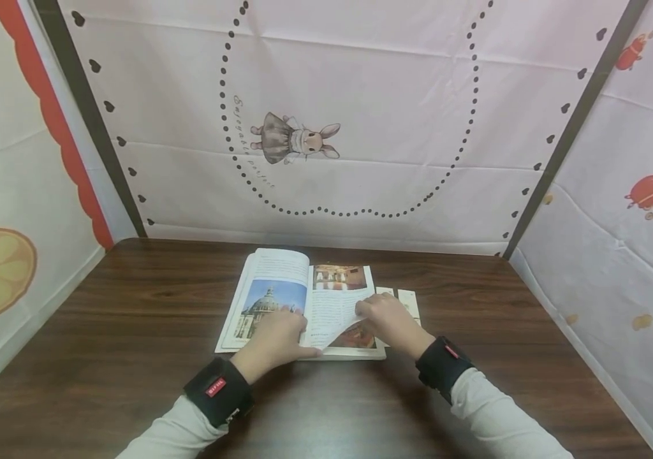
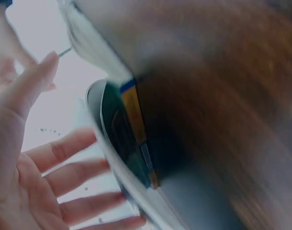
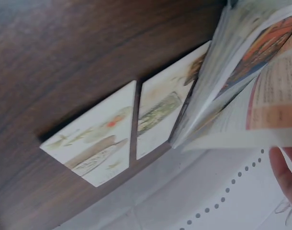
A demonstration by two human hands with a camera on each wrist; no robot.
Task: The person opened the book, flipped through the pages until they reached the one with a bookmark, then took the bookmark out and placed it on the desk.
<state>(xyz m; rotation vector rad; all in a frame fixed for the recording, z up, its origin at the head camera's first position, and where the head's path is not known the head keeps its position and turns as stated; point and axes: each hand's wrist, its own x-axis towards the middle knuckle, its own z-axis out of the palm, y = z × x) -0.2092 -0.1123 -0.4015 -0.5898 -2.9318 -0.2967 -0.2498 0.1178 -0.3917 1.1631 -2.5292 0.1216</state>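
Note:
An open book (image 1: 280, 264) lies on the brown table, a domed-building photo on its left page. My left hand (image 1: 275, 338) rests on that page with fingers spread and thumb stretched toward the lower middle of the book. Straight fingers touch the book's side in the left wrist view. My right hand (image 1: 389, 322) pinches the outer edge of the right-hand page (image 3: 275, 91). The page's lower corner is raised, baring part of a reddish picture (image 1: 358, 336) underneath. Only a fingertip or two of the right hand shows in the right wrist view.
Two pale illustrated cards or tiles (image 3: 93, 139) lie side by side on the wooden table (image 1: 148, 306), just right of the book and partly behind the right hand. Printed cloth (image 1: 395, 127) hangs along the table's back and both sides.

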